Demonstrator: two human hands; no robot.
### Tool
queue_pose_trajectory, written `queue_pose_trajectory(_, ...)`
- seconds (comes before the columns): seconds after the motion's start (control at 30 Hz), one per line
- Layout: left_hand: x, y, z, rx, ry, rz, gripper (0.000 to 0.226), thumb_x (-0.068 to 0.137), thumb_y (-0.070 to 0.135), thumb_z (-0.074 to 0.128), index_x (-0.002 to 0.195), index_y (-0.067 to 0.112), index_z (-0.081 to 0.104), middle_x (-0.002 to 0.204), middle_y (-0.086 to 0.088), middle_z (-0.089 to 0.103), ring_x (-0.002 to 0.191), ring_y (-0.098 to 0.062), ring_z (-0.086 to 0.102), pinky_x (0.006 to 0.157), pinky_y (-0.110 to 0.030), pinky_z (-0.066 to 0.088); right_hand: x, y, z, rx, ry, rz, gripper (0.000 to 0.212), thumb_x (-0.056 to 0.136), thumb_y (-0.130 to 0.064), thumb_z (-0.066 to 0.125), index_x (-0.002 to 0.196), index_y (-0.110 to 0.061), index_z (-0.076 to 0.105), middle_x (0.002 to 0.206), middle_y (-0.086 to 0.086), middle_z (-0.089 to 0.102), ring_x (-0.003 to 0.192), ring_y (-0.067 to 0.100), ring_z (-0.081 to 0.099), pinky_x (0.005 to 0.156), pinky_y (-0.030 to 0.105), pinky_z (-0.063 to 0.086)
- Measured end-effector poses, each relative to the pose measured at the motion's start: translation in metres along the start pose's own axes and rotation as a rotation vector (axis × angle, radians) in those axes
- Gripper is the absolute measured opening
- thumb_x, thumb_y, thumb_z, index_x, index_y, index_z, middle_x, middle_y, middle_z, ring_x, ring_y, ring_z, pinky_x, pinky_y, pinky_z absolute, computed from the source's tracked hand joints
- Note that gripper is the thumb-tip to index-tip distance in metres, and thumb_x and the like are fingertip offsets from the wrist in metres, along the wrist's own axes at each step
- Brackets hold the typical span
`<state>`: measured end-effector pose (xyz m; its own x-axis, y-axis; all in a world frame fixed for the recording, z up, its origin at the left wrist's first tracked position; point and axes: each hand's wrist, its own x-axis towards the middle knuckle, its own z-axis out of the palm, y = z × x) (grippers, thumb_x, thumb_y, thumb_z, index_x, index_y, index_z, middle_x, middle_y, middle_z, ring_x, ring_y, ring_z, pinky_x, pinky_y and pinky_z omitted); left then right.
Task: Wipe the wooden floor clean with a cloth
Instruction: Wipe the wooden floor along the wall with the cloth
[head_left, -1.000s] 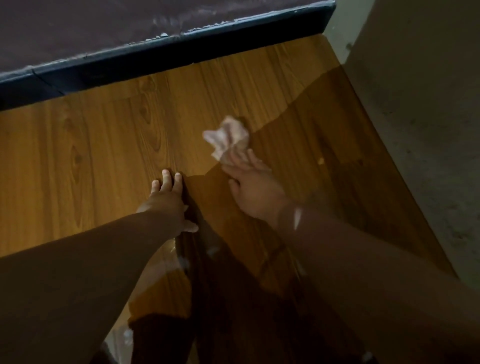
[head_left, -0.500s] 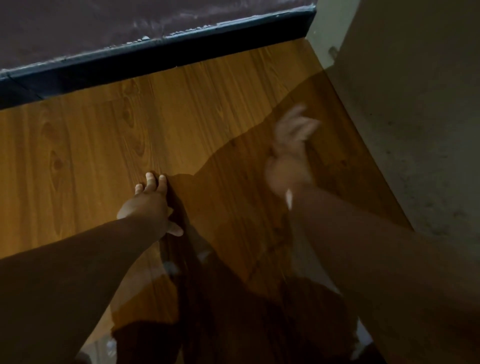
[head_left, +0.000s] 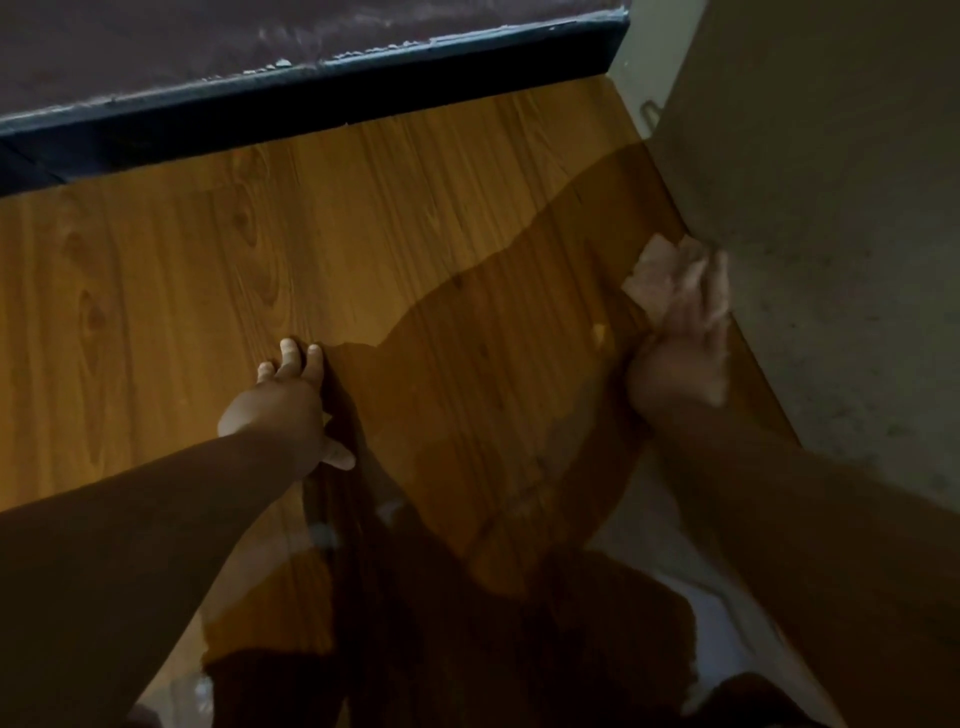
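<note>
At the right edge of the wooden floor (head_left: 363, 234), against the grey wall (head_left: 831, 208), your blurred right hand (head_left: 680, 343) lies on a pale crumpled cloth (head_left: 657, 270), its grip too smeared to tell, while your left hand (head_left: 283, 405) rests mid-floor, palm down, fingers straight.

The wooden floor (head_left: 311, 249) across the middle of the frame is smooth plank with clear grain and knots, and it has a soft sheen in the lit left part. The cloth (head_left: 655, 270) at centre right is pale, crumpled fabric, blurred. The wall (head_left: 831, 208) on the right is matt, rough and speckled. The dark ledge (head_left: 311, 104) along the top looks painted, with a chipped upper edge.
</note>
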<state>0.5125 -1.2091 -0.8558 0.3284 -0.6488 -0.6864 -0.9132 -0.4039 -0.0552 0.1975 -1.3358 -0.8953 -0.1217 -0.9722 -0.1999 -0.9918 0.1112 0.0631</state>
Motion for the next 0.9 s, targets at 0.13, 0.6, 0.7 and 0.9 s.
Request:
queue_pose_trajectory(0.13, 0.000, -0.002, 0.001, -0.010, 0.015, 0.008, 0.130, 0.067, 0.046, 0.081, 0.151, 0.018, -0.013, 0.159, -0.006, -0.019, 0.147, -0.029, 0.001, 0.110, -0.045, 0.031, -0.048, -0.037, 0.022, 0.077, -0.072, -0.518, 0.055, 0.098, -0.016, 0.037, 0.151, -0.016, 0.023, 0.161, 0.002, 0.011, 0.148, 0.026, 0.008, 0.119, 0.036, 0.003)
queue_pose_trajectory(0.6, -0.031, 0.002, 0.038, -0.150, 0.102, 0.129, 0.077, 0.094, 0.029, 0.056, 0.154, 0.025, 0.008, 0.161, -0.003, -0.008, 0.147, -0.028, 0.002, 0.115, -0.039, 0.020, -0.082, -0.015, -0.006, 0.008, -0.305, -0.109, 0.041, 0.099, -0.024, 0.036, 0.134, -0.007, 0.052, 0.147, 0.017, 0.041, 0.140, 0.032, 0.030, 0.117, 0.044, 0.020)
queue_pose_trajectory(0.7, -0.050, 0.009, 0.049, -0.171, 0.051, 0.197, 0.071, 0.094, 0.022, 0.053, 0.153, 0.024, 0.014, 0.161, -0.005, -0.006, 0.147, -0.029, 0.005, 0.115, -0.034, 0.020, -0.136, -0.059, 0.001, 0.241, -0.369, -0.546, 0.055, 0.095, -0.017, 0.042, 0.148, -0.027, 0.034, 0.158, -0.003, 0.026, 0.145, 0.020, 0.020, 0.115, 0.041, 0.022)
queue_pose_trajectory(0.9, -0.066, 0.015, 0.056, -0.503, 0.073, 0.196, 0.047, 0.091, 0.019, 0.054, 0.137, 0.027, 0.049, 0.146, -0.004, 0.043, 0.122, -0.021, 0.050, 0.092, -0.026, 0.043, -0.138, -0.042, -0.015, 0.705, -0.433, -0.428, 0.045, 0.087, -0.003, 0.057, 0.130, -0.016, 0.056, 0.130, 0.004, 0.055, 0.117, 0.020, 0.056, 0.092, 0.027, 0.046)
